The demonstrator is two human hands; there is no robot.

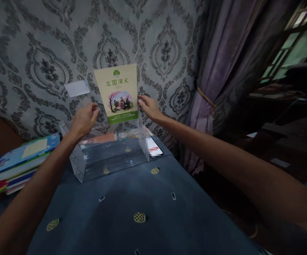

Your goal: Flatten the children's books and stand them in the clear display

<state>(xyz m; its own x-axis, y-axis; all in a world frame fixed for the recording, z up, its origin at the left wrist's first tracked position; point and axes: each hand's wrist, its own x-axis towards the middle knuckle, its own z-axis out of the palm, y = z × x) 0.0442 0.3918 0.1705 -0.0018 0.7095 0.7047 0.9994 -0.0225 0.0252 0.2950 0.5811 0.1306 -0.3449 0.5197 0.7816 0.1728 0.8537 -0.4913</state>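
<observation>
A cream-and-green book (117, 94) with Chinese characters and a picture of seated figures on its cover stands upright, leaning slightly back, at the rear of a clear plastic stepped rack (76, 166). My right hand (150, 107) has its fingertips closed at the book's right edge. To the left of the book, a small gap away, my left hand (85, 118) is above the rack's left end with its fingers curled; whatever they may hold cannot be made out. Beneath the book, an orange printed item (98, 139) lies behind the rack's clear steps.
Several books (27, 156) are stacked left of the rack. A phone (154, 147) with a lit screen lies by its right end. Dark patterned cloth (116, 212) covers the table. Behind are a wallpapered wall (166, 46) with a white rectangle (77, 88) and a tied purple curtain (209, 85).
</observation>
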